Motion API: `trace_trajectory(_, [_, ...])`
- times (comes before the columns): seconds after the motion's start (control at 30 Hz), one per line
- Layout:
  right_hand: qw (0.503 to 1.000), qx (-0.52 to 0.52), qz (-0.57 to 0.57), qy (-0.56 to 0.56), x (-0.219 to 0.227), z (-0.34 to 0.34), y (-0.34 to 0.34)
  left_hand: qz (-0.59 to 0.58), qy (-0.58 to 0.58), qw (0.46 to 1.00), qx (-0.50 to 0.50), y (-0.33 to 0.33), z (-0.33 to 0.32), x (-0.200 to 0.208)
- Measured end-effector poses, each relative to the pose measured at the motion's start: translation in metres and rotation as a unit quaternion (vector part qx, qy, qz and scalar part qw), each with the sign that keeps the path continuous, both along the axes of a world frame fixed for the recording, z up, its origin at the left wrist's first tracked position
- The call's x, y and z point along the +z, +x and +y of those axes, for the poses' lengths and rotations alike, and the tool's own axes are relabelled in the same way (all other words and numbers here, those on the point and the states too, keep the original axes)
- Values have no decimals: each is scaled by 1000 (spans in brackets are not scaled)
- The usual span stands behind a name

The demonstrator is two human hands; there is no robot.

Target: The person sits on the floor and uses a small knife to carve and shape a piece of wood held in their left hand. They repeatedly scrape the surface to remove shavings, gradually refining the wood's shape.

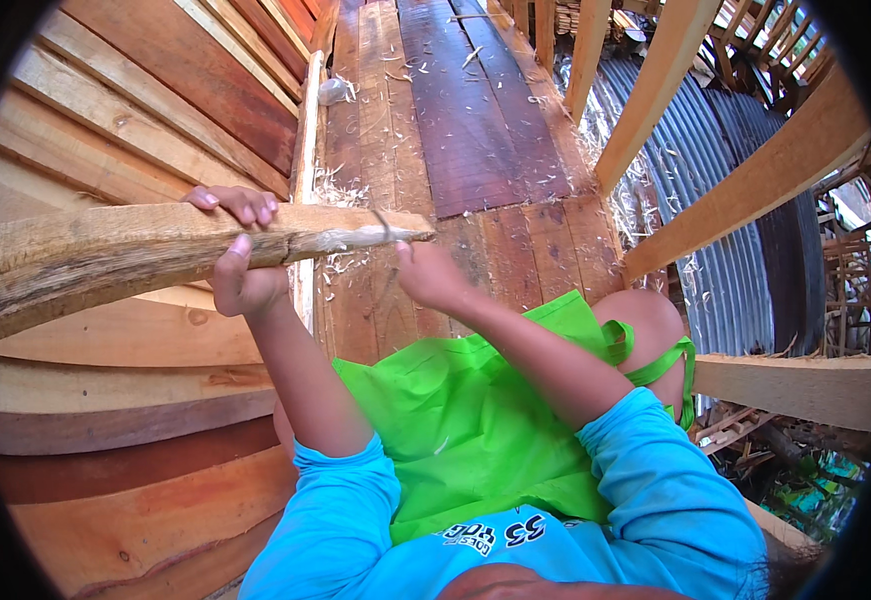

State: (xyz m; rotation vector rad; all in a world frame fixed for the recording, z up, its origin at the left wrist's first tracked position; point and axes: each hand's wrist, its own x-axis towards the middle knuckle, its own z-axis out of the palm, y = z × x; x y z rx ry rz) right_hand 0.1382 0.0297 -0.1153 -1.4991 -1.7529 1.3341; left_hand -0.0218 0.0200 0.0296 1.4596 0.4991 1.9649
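Note:
A long, slightly curved piece of timber (125,245) comes in from the left, its lower face rough and dark-streaked. My left hand (245,283) is closed round it, fingers over the far edge and thumb against the near side. Close to the timber's pale, scraped end, a thin dark strip (383,225) crosses the wood. Just below that end is my right hand (431,276), fingers curled and thumb tip at the wood. What those fingers hold, if anything, is hidden.
A bright green apron (495,410) covers my lap. Wooden board cladding (135,335) rises on the left. Shavings lie scattered over the plank floor (455,130). On the right stand wooden posts (655,95), with corrugated metal sheets (720,210) beyond and below them.

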Motion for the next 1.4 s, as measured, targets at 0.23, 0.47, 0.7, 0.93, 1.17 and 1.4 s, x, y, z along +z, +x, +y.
trace_trajectory(0.23, [998,-33,-18,41,-60,17,-4,-87,-1,996,32,10,4,-3])
trace_trajectory(0.47, [997,44,2,61,-12,14,-12,-77,3,995,65,0,-3,-8])
trace_trajectory(0.7, [997,36,-14,71,-34,21,-9,-89,10,993,75,-7,4,-7])
trace_trajectory(0.93, [998,24,0,54,-35,26,-2,-124,-28,983,134,-1,6,-5])
trace_trajectory(1.17, [995,-6,-40,91,-63,36,9,-131,-27,980,145,3,10,-2])
trace_trajectory(1.4, [994,63,-19,93,-25,29,-11,-125,-34,973,189,0,8,-3])
